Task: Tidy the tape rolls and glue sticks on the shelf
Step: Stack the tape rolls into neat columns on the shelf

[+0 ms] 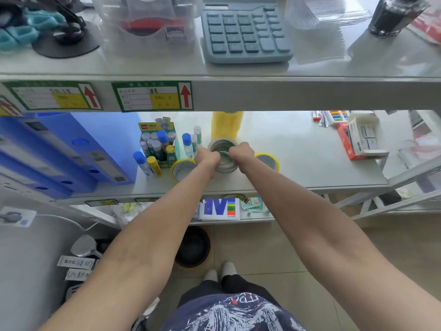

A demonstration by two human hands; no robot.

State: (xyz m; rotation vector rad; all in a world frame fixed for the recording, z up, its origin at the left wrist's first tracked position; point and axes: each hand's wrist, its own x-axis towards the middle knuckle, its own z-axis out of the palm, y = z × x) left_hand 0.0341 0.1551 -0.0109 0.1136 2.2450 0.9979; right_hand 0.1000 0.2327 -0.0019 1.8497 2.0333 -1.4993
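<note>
On the middle shelf [298, 168] a stack of clear tape rolls [222, 145] stands between my hands. My left hand [207, 158] grips its left side and my right hand [241, 152] grips its right side. A yellow-edged tape roll [181, 170] leans just left of my left hand. Another yellow-edged roll [268, 161] lies right of my right hand. Behind the stack stands a tall yellow tape stack [226, 125]. A green box of glue sticks [158, 142] sits to the left, with loose glue sticks [187, 144] around it, blue-capped and yellow-capped.
Blue file binders [71, 149] fill the shelf's left side. A red and white box [358, 139] and markers [334, 117] sit at the right. The upper shelf edge [262, 94] overhangs, carrying a calculator [243, 29] and a clear organiser [150, 25]. A black bin [193, 247] stands on the floor.
</note>
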